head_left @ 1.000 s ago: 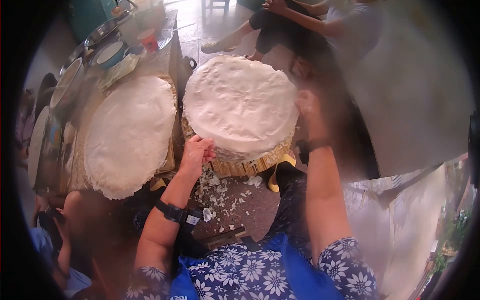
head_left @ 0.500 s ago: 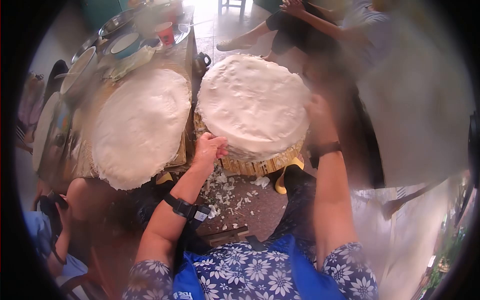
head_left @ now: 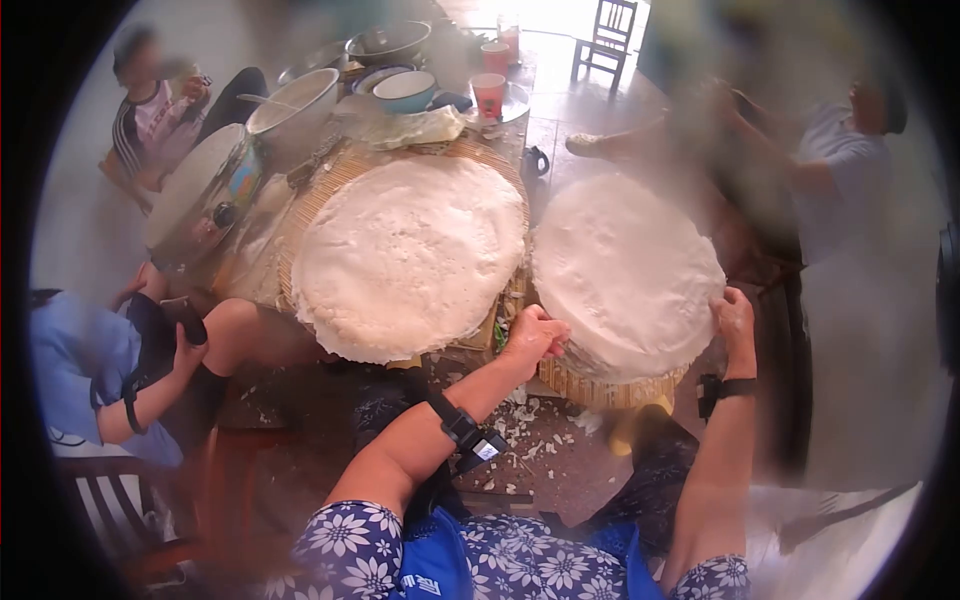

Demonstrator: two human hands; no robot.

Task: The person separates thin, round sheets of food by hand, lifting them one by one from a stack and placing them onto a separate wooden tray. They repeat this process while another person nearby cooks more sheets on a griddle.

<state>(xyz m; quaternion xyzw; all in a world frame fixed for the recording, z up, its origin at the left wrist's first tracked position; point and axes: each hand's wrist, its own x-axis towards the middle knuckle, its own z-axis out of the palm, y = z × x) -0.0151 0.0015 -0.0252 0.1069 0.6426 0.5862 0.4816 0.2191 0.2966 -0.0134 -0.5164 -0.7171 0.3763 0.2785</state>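
Note:
A thick round stack of thin white sheets (head_left: 625,265) rests on a woven reed mat (head_left: 610,390) in front of me. At its near left rim my left hand (head_left: 535,335) is closed, its thumb and fingers pinched at the edge. On the right rim, my right hand (head_left: 736,318) has its fingers curled onto the edge of the top sheet. The undersides of both pinches are hidden. To the left, another wide white round sheet (head_left: 410,255) lies on a reed mat (head_left: 290,225) on the table, its near edge overhanging.
Bowls (head_left: 405,90), a basin (head_left: 293,110) and a red paper cup (head_left: 488,95) crowd the table's far end. White scraps (head_left: 520,430) litter the floor. A person with a phone (head_left: 190,320) sits at left; others sit far left and right. A chair (head_left: 608,45) stands behind.
My view has swung left, so the scene sits further right and lower. Both hands are still at the stack's rim, the right one slightly nearer me along it.

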